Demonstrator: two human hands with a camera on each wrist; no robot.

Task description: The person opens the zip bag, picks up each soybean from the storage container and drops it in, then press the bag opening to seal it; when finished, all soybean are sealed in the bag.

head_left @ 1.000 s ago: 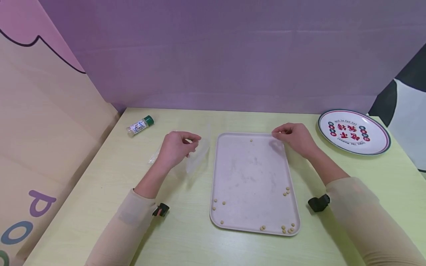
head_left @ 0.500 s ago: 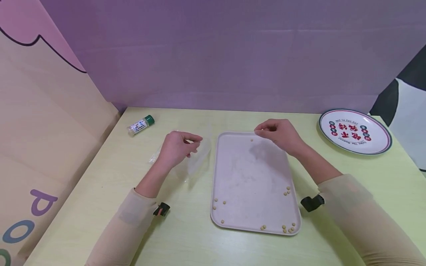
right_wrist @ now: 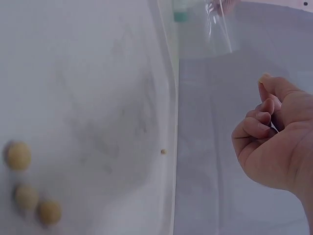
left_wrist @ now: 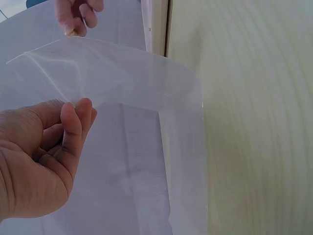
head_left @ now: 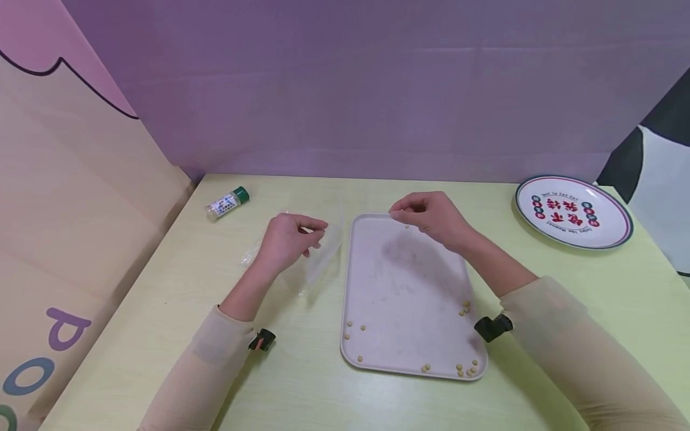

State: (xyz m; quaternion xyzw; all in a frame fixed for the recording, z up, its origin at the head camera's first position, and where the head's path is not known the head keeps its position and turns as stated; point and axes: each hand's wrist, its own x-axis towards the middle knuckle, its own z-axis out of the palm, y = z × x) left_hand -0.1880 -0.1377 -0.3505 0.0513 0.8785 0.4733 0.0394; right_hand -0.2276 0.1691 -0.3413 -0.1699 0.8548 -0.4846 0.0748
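Observation:
My left hand (head_left: 288, 239) pinches the edge of a clear plastic bag (left_wrist: 127, 73) between thumb and fingertips; the bag hangs with its mouth spread in the left wrist view. My right hand (head_left: 433, 218) is over the far part of a pale tray (head_left: 401, 335), thumb and forefinger together. A small yellowish soybean (right_wrist: 264, 77) shows at those fingertips in the right wrist view. Several more soybeans (head_left: 466, 308) lie scattered on the tray, mostly along its near edge and sides. One lone soybean (right_wrist: 163, 152) lies near the far rim.
A small bottle with a green cap (head_left: 227, 203) lies on its side at the table's far left. An oval white plate (head_left: 574, 212) with red lettering is at the far right. A purple cloth backdrop (head_left: 377, 96) stands behind the table.
My right hand has moved left from the tray's far right corner, rising slightly, toward the bag, with its fingertips still pinched. My left hand and the bag have hardly moved.

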